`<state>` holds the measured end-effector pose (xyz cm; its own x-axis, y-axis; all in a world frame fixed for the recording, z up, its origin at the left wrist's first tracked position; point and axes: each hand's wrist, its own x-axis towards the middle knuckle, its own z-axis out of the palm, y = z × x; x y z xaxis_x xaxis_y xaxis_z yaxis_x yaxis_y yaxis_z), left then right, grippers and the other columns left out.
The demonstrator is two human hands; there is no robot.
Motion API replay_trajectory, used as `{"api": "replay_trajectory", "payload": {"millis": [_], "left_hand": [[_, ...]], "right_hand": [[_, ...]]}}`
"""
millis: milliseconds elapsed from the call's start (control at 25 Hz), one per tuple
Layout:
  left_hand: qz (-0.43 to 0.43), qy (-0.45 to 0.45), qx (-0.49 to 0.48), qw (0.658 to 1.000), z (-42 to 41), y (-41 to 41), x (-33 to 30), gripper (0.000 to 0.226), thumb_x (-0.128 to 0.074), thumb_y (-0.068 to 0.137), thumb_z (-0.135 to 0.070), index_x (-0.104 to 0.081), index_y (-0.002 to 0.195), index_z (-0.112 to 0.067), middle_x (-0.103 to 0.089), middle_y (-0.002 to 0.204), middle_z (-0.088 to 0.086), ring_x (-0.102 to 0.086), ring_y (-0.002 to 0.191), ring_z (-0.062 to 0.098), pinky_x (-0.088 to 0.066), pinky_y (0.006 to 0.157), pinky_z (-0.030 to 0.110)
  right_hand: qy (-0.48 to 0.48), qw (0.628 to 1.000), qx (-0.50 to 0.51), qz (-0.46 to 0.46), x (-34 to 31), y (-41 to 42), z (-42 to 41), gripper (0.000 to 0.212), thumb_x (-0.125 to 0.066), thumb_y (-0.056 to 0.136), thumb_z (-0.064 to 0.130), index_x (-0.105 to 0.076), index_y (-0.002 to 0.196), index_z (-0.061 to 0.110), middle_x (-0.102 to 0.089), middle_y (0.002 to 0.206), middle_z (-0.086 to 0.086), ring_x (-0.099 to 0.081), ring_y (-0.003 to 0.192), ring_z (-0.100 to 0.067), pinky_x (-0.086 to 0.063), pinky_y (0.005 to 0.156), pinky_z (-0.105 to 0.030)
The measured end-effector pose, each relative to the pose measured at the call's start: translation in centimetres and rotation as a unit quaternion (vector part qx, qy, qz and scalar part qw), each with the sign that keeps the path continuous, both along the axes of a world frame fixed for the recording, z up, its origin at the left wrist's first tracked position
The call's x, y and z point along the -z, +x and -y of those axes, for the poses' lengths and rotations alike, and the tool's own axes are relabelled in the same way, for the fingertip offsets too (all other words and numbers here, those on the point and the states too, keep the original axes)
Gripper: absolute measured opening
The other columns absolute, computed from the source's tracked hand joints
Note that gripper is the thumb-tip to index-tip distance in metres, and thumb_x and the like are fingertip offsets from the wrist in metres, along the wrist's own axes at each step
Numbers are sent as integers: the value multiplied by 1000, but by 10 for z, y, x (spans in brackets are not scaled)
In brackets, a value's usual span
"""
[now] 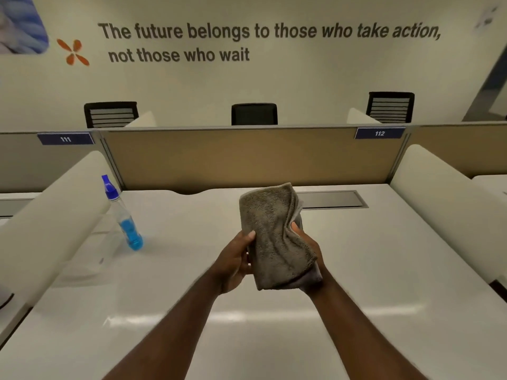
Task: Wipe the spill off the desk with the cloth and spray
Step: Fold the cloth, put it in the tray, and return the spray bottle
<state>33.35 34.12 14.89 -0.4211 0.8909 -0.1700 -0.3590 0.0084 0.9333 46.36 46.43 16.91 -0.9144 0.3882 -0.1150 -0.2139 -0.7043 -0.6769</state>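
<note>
Both hands meet at the centre of the frame, closed on a folded grey cloth (274, 237) that they hold up above the desk (384, 270). On its near left edge the left hand (233, 266) pinches with the thumb on top, while the right hand (308, 252) cups the right side, thumb pressed into a fold and the fingers hidden behind the fabric. Neither hand touches the desktop.

Folded into a thick oblong, the cloth has its long axis running from lower centre toward upper centre of the frame, leaning a little left at the top; its far end stands free above the hands and the near end droops past the palms.

At centre left the spray bottle (124, 218) stands on the desk, well apart from the hands, with blue liquid in its lower part and its blue nozzle (109, 185) pointing toward the upper left.

As for progress, I can make out no clear spill on the pale surface, only glare streaks near the bottom of the frame. So whether wiping is finished or not yet begun cannot be told; with the cloth being gathered or refolded in the air, either reading fits.
</note>
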Motion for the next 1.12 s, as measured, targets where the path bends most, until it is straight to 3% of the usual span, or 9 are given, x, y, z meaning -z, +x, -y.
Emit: {"api": "replay_trajectory", "payload": {"millis": [120,280,400,640,760,880,1000,1080,1120], "left_hand": [[-40,6,-30,999,-4,-10,-17,36,-62,91,-29,-56,127,-28,-65,128,4,-63,116,25,-51,90,62],[-79,-9,-24,997,-2,-22,-24,43,-60,95,-16,-50,134,-30,-68,123,2,-65,112,26,-53,87,56],[-63,-11,-27,998,-2,-25,-19,46,-59,94,-11,-49,134,-32,-67,126,6,-63,116,29,-47,94,61],[-14,18,-63,998,5,-35,-13,43,-52,96,-4,-52,134,-23,-66,126,11,-63,112,27,-56,86,45],[66,48,-87,993,9,-41,-17,42,-41,97,-2,-58,128,-24,-70,114,9,-66,98,25,-55,78,44],[110,88,-95,985,14,-48,-24,33,-41,89,-19,-70,105,-17,-73,97,6,-64,84,25,-55,69,38],[13,91,-87,992,13,-50,-28,31,-56,91,-25,-71,70,-8,-71,117,9,-64,108,31,-54,84,43],[-93,84,-89,988,14,-49,-29,10,-77,74,-7,-67,71,-8,-69,118,13,-65,108,34,-56,79,41],[-133,80,-87,984,15,-51,-28,26,-82,66,0,-62,79,-9,-69,117,14,-66,105,34,-57,77,41]], "right_hand": [[73,997,8,33,-11,-1,-26,39,-46,100,26,-51,137,15,-57,133,-25,-58,119,-42,-47,99,-57],[273,943,-20,190,-14,9,-58,24,-50,100,27,-59,120,37,-69,116,-9,-69,85,-25,-56,66,-36],[261,947,-81,169,-4,11,-68,24,-53,98,33,-60,119,40,-72,107,-2,-69,79,-21,-55,62,-34],[191,977,-30,94,6,-7,-74,42,-50,95,-4,-57,127,21,-69,118,-14,-68,97,-25,-57,71,-38],[193,977,-4,94,-1,-15,-72,29,-48,97,1,-71,109,13,-69,112,-18,-67,96,-29,-58,76,-38],[151,985,16,79,-12,-21,-71,38,-41,88,0,-77,81,7,-73,94,-13,-66,87,-28,-60,71,-34],[217,975,11,39,-26,-23,-70,20,-61,78,18,-70,67,4,-72,100,-8,-65,93,-24,-57,78,-34],[375,925,4,58,-33,-24,-72,22,-84,66,8,-62,66,7,-67,109,-7,-66,97,-19,-54,82,-35],[446,892,3,79,-35,-25,-73,29,-86,62,0,-58,68,8,-66,112,-7,-66,98,-19,-55,83,-36]]}}
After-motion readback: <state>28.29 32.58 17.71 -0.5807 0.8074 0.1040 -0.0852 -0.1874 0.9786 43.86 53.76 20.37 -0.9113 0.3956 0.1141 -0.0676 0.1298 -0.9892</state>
